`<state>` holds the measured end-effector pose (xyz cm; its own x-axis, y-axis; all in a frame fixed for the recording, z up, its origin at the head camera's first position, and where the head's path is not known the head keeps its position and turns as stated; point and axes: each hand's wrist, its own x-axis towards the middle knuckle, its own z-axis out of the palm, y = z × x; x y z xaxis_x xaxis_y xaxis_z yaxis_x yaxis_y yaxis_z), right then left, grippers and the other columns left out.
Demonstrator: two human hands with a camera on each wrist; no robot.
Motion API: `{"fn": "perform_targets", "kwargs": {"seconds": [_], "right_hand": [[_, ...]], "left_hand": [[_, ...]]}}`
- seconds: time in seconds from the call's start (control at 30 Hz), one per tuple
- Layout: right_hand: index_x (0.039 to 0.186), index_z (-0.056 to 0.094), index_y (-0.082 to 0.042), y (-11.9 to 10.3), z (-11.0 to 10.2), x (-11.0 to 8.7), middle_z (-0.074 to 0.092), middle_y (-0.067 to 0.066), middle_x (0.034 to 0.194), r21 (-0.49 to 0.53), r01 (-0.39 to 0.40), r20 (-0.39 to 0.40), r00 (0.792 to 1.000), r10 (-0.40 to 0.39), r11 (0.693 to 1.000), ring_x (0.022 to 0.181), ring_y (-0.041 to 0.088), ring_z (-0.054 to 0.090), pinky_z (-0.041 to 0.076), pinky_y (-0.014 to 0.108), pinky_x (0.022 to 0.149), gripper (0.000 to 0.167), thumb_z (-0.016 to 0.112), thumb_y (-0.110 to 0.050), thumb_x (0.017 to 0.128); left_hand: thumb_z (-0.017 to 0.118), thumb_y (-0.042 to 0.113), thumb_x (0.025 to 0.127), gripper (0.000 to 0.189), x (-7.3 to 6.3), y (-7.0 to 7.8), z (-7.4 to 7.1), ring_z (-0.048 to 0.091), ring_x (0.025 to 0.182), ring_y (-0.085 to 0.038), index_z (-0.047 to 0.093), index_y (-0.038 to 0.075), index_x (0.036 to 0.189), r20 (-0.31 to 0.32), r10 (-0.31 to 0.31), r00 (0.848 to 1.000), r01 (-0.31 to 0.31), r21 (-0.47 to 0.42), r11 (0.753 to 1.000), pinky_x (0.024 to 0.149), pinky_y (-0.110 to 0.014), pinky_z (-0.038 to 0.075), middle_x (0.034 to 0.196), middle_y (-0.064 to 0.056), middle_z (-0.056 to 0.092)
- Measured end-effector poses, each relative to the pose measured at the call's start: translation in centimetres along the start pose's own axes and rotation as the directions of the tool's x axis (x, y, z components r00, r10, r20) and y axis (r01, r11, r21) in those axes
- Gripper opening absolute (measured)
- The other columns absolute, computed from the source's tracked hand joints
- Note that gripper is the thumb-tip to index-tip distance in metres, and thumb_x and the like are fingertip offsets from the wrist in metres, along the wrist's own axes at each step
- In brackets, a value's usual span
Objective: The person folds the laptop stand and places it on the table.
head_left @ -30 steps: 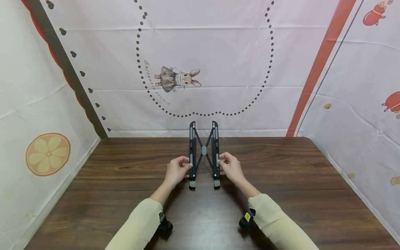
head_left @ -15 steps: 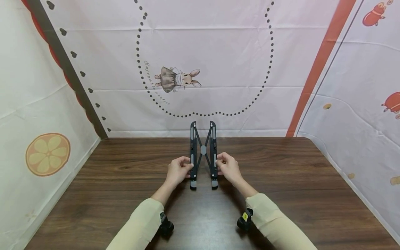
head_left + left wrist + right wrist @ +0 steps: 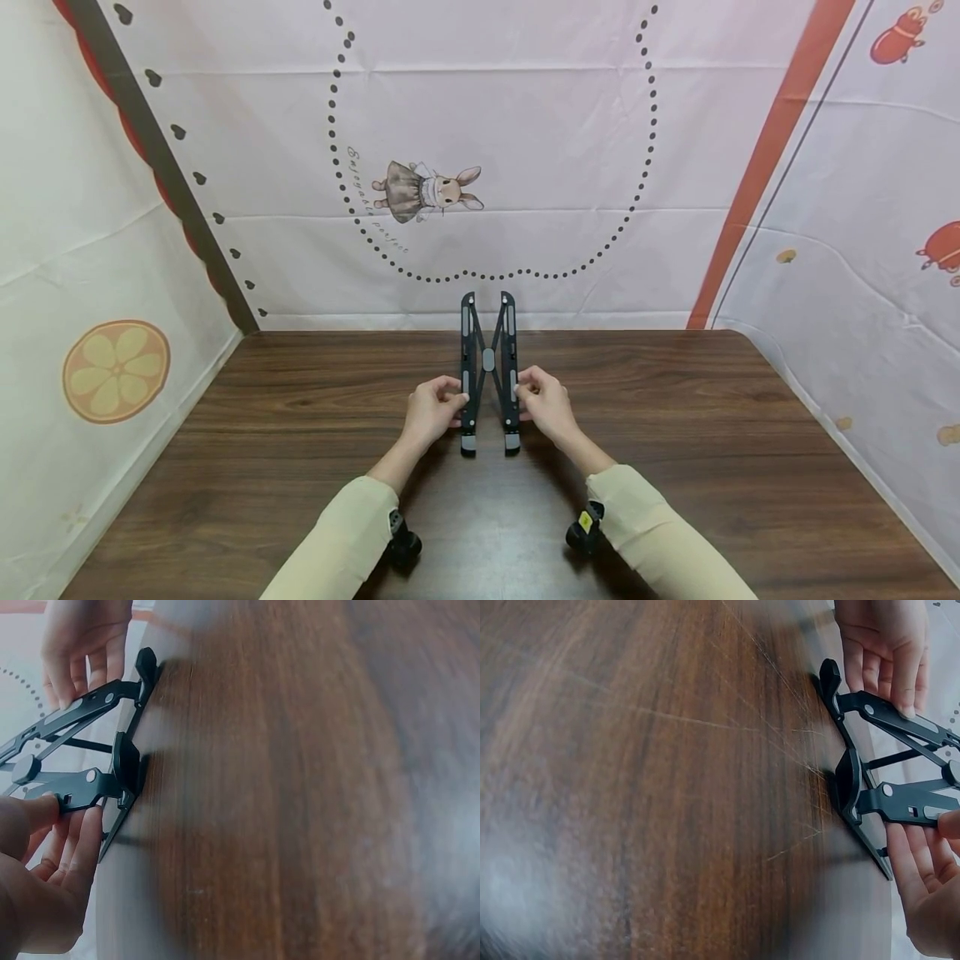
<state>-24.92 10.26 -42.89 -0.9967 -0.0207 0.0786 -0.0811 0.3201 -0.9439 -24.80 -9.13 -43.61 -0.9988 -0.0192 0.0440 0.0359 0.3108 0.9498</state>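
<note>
A black folding laptop stand (image 3: 489, 360) with grey pads stands on the table, its two long side rails joined by an X of crossed bars with a grey hub. My left hand (image 3: 432, 411) pinches the left rail near its front end, thumb on top and fingers beneath. On the opposite side, my right hand (image 3: 548, 406) holds the right rail the same way. In the left wrist view, the stand's upturned front hook (image 3: 126, 769) shows near the tabletop. The right wrist view shows both hooks and the thin base legs (image 3: 866, 844) below the rails.
The dark wood table (image 3: 300, 467) stretches out on both sides and in front of the stand. A pale printed cloth (image 3: 562, 150) hangs behind the table, with more cloth at left and right. A small black wrist camera (image 3: 405, 546) sits under the left sleeve.
The two rails have drawn closer together, narrowing the X between them. My right hand has moved left with its rail, and my left hand slightly right with the other.
</note>
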Motion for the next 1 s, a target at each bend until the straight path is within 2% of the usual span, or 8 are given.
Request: {"fn": "perform_targets", "kwargs": {"seconds": [0.13,0.43,1.0], "right_hand": [[0.102,0.061,-0.002,0.1,0.2,0.1,0.061,0.012,0.084,-0.004,0.003,-0.002,1.0,-0.003,1.0,0.068,0.019,0.062,0.056,0.038,0.062,0.015,0.055,-0.005,0.089],[0.104,0.06,-0.001,-0.1,0.5,0.0,0.061,0.013,0.086,-0.002,0.006,0.015,1.0,-0.006,1.0,0.069,0.019,0.062,0.055,0.037,0.062,0.016,0.054,-0.006,0.09],[0.103,0.061,-0.003,-0.2,0.8,-0.1,0.06,0.014,0.086,0.012,0.026,0.021,0.999,-0.027,1.0,0.068,0.02,0.064,0.056,0.037,0.061,0.014,0.054,-0.005,0.091]], "left_hand": [[0.064,0.003,0.083,0.019,-0.2,0.2,0.1,0.064,0.057,-0.015,0.063,-0.004,0.101,0.002,0.019,1.0,-0.019,-0.003,1.0,0.051,-0.027,0.054,0.073,-0.01,0.067],[0.066,0.007,0.083,0.019,0.2,0.0,0.7,0.066,0.062,-0.019,0.064,0.002,0.102,0.01,-0.033,0.999,0.033,0.014,0.999,0.054,-0.029,0.054,0.077,-0.01,0.068],[0.065,0.006,0.083,0.019,0.1,0.3,1.3,0.066,0.062,-0.02,0.064,0.001,0.102,0.027,0.007,1.0,-0.007,0.001,1.0,0.052,-0.03,0.054,0.075,-0.011,0.067]]}}
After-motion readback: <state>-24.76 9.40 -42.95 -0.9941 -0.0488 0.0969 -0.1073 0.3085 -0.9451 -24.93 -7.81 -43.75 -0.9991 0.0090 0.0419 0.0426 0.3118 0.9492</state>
